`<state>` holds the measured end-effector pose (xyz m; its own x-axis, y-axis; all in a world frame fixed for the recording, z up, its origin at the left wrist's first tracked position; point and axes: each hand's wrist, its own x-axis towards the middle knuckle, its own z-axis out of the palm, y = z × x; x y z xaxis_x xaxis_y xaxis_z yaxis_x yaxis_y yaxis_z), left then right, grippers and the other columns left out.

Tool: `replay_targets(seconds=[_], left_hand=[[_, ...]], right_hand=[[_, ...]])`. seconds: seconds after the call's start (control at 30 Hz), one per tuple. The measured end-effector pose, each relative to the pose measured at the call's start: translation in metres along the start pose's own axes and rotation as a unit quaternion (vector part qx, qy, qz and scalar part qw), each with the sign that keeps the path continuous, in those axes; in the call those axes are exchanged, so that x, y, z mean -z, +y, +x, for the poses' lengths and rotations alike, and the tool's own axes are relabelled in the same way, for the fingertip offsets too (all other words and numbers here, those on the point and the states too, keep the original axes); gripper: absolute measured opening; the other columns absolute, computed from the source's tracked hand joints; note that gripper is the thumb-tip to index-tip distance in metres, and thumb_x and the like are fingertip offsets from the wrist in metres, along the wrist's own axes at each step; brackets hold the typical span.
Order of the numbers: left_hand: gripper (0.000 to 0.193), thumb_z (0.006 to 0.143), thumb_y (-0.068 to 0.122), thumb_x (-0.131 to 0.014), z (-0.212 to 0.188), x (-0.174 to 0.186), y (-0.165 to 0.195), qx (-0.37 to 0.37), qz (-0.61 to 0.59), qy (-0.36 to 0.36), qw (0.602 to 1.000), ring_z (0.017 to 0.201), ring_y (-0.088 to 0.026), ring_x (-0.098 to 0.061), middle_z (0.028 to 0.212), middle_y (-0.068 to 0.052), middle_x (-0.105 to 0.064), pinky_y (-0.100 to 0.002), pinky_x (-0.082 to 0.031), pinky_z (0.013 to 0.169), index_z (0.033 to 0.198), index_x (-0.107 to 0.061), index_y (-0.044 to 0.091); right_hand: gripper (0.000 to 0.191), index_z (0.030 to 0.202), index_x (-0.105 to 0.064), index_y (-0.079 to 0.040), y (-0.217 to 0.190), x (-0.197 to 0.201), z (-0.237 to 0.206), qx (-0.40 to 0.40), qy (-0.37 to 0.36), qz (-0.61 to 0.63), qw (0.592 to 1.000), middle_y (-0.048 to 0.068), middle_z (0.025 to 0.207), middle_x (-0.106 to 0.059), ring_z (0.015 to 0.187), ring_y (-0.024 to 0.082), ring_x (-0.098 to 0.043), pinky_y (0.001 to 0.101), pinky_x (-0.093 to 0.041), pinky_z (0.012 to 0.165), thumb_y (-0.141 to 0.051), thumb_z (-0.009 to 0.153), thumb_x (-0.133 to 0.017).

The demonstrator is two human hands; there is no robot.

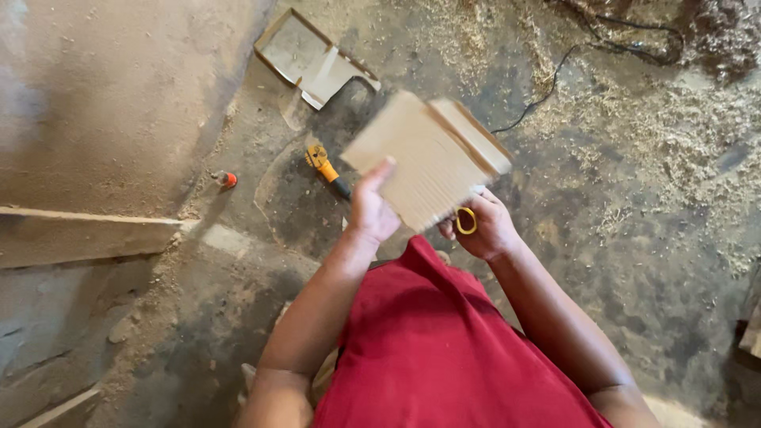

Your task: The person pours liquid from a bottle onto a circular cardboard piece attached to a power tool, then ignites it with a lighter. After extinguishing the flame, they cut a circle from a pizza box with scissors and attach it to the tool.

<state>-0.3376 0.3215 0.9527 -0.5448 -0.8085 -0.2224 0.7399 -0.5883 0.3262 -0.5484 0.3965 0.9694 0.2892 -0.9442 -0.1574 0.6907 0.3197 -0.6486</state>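
Over a dusty workshop floor: a person in a red garment [444, 349] holds a piece of cardboard up in front of the body, both bare arms raised.

Cardboard: the tan cardboard sheet [424, 158] hangs in the air above the floor, blurred, its long axis running from lower left to upper right; a folded flap stands along its upper right edge.

Left hand: the left hand [372, 210] grips the sheet's lower left edge, thumb pressed on the near face, fingers hidden behind.

Right hand: the right hand [487, 226] is closed around the yellow handle loop of a pair of scissors [465, 220], just under the sheet's lower right corner; the blades are hidden behind the cardboard, so whether they bite the edge cannot be told.

Key relation: the sheet lies up and away from both hands, the scissors meeting it from below at the short lower edge; the left hand is on the sheet itself, the right only at its corner.

Around: a cut cardboard offcut [313, 59] lies well apart on the floor beyond; a yellow-and-black hand tool [326, 169] rests below it, partly behind the sheet; a small orange-capped object [226, 180] sits left by a pale slab [103, 103]; sawdust [634, 119] and a black cable [547, 91] spread to the right.

In the way: nothing stands between hands and sheet.
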Motion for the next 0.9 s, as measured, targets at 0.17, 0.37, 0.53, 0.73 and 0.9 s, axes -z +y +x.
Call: replay_targets(seconds=[0.17, 0.37, 0.53, 0.73, 0.9], left_hand=[[0.062, 0.104, 0.034, -0.056, 0.004, 0.007, -0.015, -0.038, -0.13, -0.087, 0.987, 0.131, -0.037, -0.06, 0.144, -0.022, -0.059, -0.054, -0.047, 0.112, 0.152, -0.043, -0.004], [0.063, 0.091, 0.023, -0.059, 0.018, -0.015, -0.098, -0.031, -0.006, 0.061, 0.998, 0.13, -0.035, -0.056, 0.141, -0.014, -0.058, -0.054, -0.046, 0.11, 0.15, -0.042, 0.011], [0.06, 0.095, 0.021, -0.059, 0.031, -0.052, -0.129, 0.021, 0.064, 0.027, 0.997, 0.131, -0.036, -0.058, 0.142, -0.02, -0.06, -0.051, -0.046, 0.11, 0.148, -0.044, -0.003], [0.054, 0.099, 0.018, -0.056, 0.029, -0.054, -0.175, 0.024, 0.093, 0.056, 0.994, 0.126, -0.033, -0.059, 0.138, -0.018, -0.06, -0.05, -0.047, 0.108, 0.147, -0.044, -0.002], [0.054, 0.098, 0.015, -0.058, 0.044, -0.05, -0.199, 0.041, 0.151, 0.033, 0.987, 0.129, -0.029, -0.059, 0.142, -0.016, -0.06, -0.045, -0.046, 0.112, 0.147, -0.045, -0.003]], right_hand=[[0.024, 0.103, -0.068, 0.006, -0.048, 0.027, -0.043, 0.021, 0.081, -0.051, 0.995, 0.012, 0.08, -0.063, 0.065, 0.02, -0.059, 0.0316, -0.045, 0.057, -0.016, 0.102, -0.061], [0.017, 0.092, -0.066, 0.007, -0.081, 0.077, -0.073, 0.054, 0.175, -0.18, 0.967, 0.009, 0.071, -0.062, 0.056, 0.014, -0.054, 0.0314, -0.041, 0.05, -0.009, 0.097, -0.064], [0.014, 0.092, -0.07, 0.006, -0.094, 0.082, -0.079, 0.096, 0.197, -0.251, 0.943, 0.002, 0.066, -0.058, 0.052, 0.008, -0.045, 0.0296, -0.031, 0.046, -0.007, 0.097, -0.067], [0.03, 0.124, -0.066, -0.002, -0.095, 0.075, -0.103, 0.058, 0.27, -0.033, 0.961, 0.005, 0.092, -0.067, 0.072, 0.013, -0.059, 0.03, -0.046, 0.06, -0.019, 0.103, -0.052], [0.043, 0.135, -0.061, -0.005, -0.088, 0.109, -0.116, 0.042, 0.217, 0.098, 0.97, 0.014, 0.127, -0.068, 0.111, 0.024, -0.068, 0.0425, -0.057, 0.093, -0.027, 0.098, -0.055]])
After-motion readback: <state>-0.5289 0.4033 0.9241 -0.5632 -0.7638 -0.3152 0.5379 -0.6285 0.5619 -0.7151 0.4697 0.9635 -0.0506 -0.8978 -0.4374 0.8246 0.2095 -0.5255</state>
